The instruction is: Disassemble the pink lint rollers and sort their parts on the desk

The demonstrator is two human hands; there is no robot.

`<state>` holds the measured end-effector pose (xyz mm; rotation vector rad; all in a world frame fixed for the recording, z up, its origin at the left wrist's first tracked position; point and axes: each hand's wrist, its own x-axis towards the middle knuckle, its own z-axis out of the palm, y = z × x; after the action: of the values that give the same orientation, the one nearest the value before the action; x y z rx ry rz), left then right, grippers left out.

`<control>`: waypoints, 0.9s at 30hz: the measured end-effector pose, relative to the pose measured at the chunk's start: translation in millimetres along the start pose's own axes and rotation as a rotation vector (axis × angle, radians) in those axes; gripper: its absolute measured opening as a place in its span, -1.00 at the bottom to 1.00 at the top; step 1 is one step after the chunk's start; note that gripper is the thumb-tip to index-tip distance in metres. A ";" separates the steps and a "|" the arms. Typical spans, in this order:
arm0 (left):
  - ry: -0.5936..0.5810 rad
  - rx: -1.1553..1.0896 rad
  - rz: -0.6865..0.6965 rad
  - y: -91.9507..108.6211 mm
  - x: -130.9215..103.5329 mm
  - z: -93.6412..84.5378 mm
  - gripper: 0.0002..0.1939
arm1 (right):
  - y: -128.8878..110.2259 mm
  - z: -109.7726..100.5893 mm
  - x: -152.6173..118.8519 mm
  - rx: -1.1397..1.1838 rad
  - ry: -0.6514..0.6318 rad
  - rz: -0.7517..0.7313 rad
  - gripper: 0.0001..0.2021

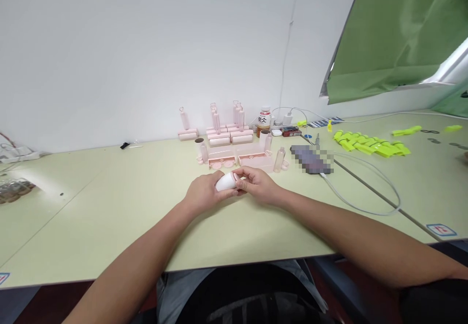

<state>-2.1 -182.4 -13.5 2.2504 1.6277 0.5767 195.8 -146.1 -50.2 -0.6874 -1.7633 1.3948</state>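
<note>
Take your hands as the clock's centre. The pale tabletop [120, 226] spreads under everything, and a green sheet [395, 41] hangs beyond it at 1 to 2 o'clock. Neon-yellow strips [369, 143] lie overlapping in a row at 2 o'clock, probably so that each can be lifted singly. Nearer on that bearing, a blurred-out device [310, 159] lies with a white cable [365, 212] looping off its near end.

Your left hand [204, 192] curls around the white cylinder [224, 182] — thumb on the near side, seemingly to steady its body — while your right hand [261, 185] grips its pink-rimmed end between thumb and fingers, which should give fine control there. That cylinder sits at the centre of the clock, tilted, just in front of your body's midline.

Straight ahead at 12, pink open trays [263, 165] stand closest, lying rolls [219, 141] behind them and slender looped tubes [216, 122] upright at the back, apparently grouped by kind within easy reach.

At 1 o'clock, a capped bottle [263, 119] carries large dark Chinese characters, the first looking like 炭. A blue-bordered sticker [441, 230] at 3 to 4 o'clock bears a red mark, too unclear to read. You can see no readable brand.
</note>
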 end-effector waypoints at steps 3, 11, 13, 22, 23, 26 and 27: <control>0.018 -0.083 -0.020 -4.0 2.2 3.2 -0.47 | -5.5 -4.7 1.0 -0.204 0.051 -0.066 -0.65; 0.165 -0.492 -0.093 -17.1 9.5 6.1 -0.48 | -59.4 -67.8 -0.7 -0.896 0.779 -0.292 -0.77; 0.171 -0.647 -0.115 -17.1 9.8 6.1 -0.47 | -68.6 -89.6 -2.7 -1.017 0.776 -0.121 -0.68; 0.163 -1.017 -0.127 -13.4 10.7 3.5 -0.53 | -60.7 -130.2 -9.8 -1.063 0.245 0.514 -0.64; 0.161 -1.033 -0.122 -13.2 10.9 3.5 -0.53 | -59.9 -129.7 -9.5 -1.056 0.212 0.517 -0.73; 0.156 -1.086 -0.114 -12.5 11.3 3.5 -0.53 | -60.5 -128.2 -8.6 -1.029 0.175 0.498 -0.85; 0.152 -1.103 -0.114 -12.3 11.3 3.5 -0.52 | -61.4 -127.7 -8.3 -1.036 0.208 0.489 -0.85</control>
<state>-7.4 -167.9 -20.7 1.3005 1.0331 1.2409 309.2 -98.1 20.3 -1.8220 -2.1655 0.5252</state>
